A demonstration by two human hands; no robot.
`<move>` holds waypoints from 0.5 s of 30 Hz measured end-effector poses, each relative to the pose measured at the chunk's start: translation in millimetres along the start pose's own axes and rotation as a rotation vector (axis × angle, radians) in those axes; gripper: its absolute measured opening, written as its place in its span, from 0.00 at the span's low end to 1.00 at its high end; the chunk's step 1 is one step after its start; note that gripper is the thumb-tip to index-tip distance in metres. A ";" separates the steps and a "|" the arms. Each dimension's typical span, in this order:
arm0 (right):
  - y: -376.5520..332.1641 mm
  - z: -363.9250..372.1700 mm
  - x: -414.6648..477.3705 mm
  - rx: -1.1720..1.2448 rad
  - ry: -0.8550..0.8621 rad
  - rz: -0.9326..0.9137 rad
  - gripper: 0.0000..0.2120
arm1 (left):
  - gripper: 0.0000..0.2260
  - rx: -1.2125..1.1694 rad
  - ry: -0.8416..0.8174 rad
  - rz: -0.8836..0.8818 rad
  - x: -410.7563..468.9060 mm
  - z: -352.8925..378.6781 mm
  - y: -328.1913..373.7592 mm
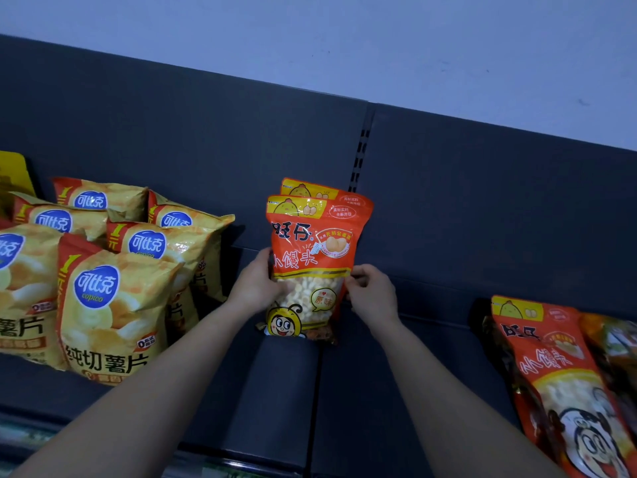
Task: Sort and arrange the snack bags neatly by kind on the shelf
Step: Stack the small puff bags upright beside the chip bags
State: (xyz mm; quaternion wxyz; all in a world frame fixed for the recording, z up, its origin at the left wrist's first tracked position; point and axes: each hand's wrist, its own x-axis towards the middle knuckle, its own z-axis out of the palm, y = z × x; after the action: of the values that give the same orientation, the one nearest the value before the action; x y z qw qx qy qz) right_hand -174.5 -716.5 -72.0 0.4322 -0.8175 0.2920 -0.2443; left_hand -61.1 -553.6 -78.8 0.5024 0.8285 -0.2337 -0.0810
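Two orange-red bun-snack bags (312, 250) stand upright, one behind the other, against the dark shelf's back panel (193, 139) near its middle. My left hand (256, 286) grips the front bag's left edge and my right hand (372, 293) pinches its right edge, low down by the clear window. Several yellow potato-chip bags (113, 305) stand in rows at the left. Another orange-red bun-snack bag (558, 377) lies tilted at the right, its bottom cut off by the frame.
A dark-wrapped bag (617, 350) lies partly behind the right bun-snack bag. A yellow package (12, 170) shows at the far left edge. Bare dark shelf floor (286, 391) runs between the chip bags and the right-hand bags. A slotted upright (360, 157) splits the back panel.
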 end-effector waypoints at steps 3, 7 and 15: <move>0.7 -10.2 -5.4 -0.059 0.007 -0.028 0.08 | 0.40 0.075 0.116 0.036 0.2 1.4 4.6; 8.0 -29.5 -12.8 -0.135 0.021 -0.045 0.13 | 0.39 0.270 0.348 0.195 -11.4 6.0 23.1; 42.4 -105.5 -32.4 -0.426 0.163 -0.125 0.16 | 0.29 0.574 0.288 0.545 -42.6 63.4 80.1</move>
State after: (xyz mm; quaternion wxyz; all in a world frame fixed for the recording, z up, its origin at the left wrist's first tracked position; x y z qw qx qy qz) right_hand -277.6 -773.0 -59.3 0.2092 -0.8841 0.3198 -0.2688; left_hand -146.4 -615.0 -44.0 0.2816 0.8455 -0.3848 0.2401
